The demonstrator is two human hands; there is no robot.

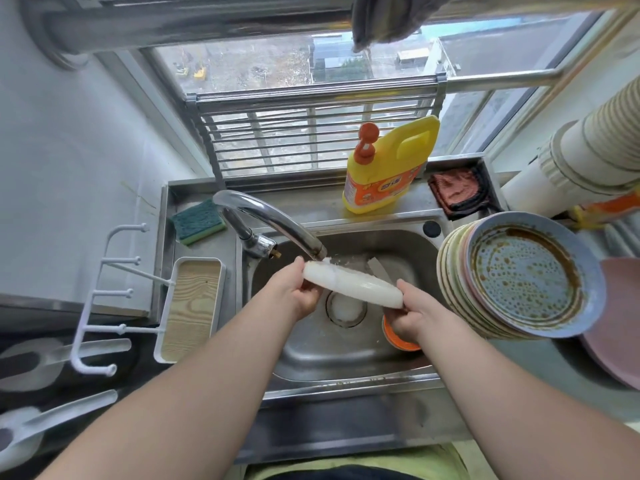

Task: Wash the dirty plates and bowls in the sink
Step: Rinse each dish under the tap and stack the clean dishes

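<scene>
White plate [353, 284] edge-on under faucet [277, 223], both hands' fingers hidden.

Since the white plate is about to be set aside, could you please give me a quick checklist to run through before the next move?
1. Left hand grips the white plate: ok.
2. Right hand grips its other edge: ok.
3. Plate under the faucet spout, water hitting it: ok.
4. Plate fully rinsed: cannot tell.
5. Stack of dirty plates beside the sink, greasy top plate unwashed: not ok.
6. Sponge within reach on the ledge: ok.
</scene>
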